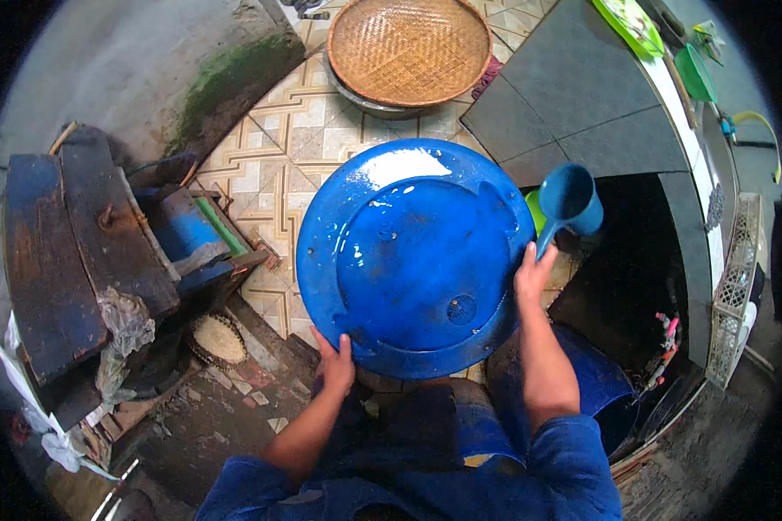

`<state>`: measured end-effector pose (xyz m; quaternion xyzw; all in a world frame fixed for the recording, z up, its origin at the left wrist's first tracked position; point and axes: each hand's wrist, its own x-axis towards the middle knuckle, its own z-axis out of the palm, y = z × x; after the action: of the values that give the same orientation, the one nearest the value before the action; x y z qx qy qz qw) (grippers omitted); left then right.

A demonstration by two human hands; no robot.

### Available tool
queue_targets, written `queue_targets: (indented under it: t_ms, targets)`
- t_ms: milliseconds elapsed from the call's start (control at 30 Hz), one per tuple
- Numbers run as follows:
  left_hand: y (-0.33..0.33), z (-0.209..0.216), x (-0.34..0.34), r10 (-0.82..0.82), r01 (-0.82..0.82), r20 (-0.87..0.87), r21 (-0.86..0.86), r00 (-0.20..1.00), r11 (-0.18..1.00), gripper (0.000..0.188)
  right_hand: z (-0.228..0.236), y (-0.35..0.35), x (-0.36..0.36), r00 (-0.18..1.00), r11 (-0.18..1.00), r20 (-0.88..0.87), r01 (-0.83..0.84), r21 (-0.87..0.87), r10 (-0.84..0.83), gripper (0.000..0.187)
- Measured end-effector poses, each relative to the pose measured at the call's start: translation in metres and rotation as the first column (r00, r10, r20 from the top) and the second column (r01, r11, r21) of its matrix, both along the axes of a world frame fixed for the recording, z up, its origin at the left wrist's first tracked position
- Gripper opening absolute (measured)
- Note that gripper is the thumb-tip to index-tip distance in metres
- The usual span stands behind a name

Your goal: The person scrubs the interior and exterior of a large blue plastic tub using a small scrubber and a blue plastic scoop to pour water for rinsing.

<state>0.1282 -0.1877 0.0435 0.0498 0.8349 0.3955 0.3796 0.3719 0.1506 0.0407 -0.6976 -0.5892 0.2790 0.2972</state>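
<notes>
A large round blue plastic lid [408, 260], wet and shiny with a few dark specks, is in front of me. My left hand [334, 366] grips its lower left rim. My right hand [530, 276] is closed around the handle of a blue-grey plastic dipper [570, 201] and lies against the lid's right edge. The dipper's round cup points away from me, beyond that edge. Whether some right fingers also reach under the lid is hidden. Below the lid, blue barrels [478, 421] partly show near my body.
A round woven bamboo tray [410, 48] rests on a basin at the far side of the patterned tile floor [274, 187]. Dark wooden boards [78, 252] stand at left, near a bowl of pale contents [218, 339]. A grey tiled counter [573, 95] and white plastic rack [732, 295] line the right.
</notes>
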Motion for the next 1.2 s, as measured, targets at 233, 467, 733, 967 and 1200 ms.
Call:
queue_targets:
  t_ms: [233, 467, 733, 967, 1200]
  targets:
    - [0.044, 0.0, -0.002, 0.096, -0.092, -0.213, 0.028, 0.972, 0.995, 0.087, -0.016, -0.022, 0.026, 0.907, 0.97, 0.374, -0.232, 0.066, 0.192, 0.028]
    - [0.099, -0.001, -0.126, -0.229, 0.216, -0.45, -0.082, 0.863, 0.973, 0.083, 0.008, -0.126, 0.014, 0.949, 0.989, 0.305, -0.037, -0.14, 0.078, 0.041]
    - [0.245, 0.015, -0.206, -0.626, 0.635, -0.491, -0.175, 0.606, 0.752, 0.079, 0.096, -0.224, 0.054, 0.886, 0.878, -0.302, 0.2, -0.436, -0.352, 0.026]
    - [0.164, 0.001, -0.161, -0.554, 0.646, -0.589, -0.07, 0.588, 0.76, 0.076, 0.193, -0.274, 0.208, 0.856, 0.965, 0.45, 0.251, 0.072, -0.256, 0.043]
    - [0.08, 0.002, -0.115, -0.503, 0.511, -0.408, -0.098, 0.762, 0.854, 0.078, 0.192, -0.362, 0.313, 0.601, 0.698, 0.612, 0.708, -0.109, -0.515, 0.04]
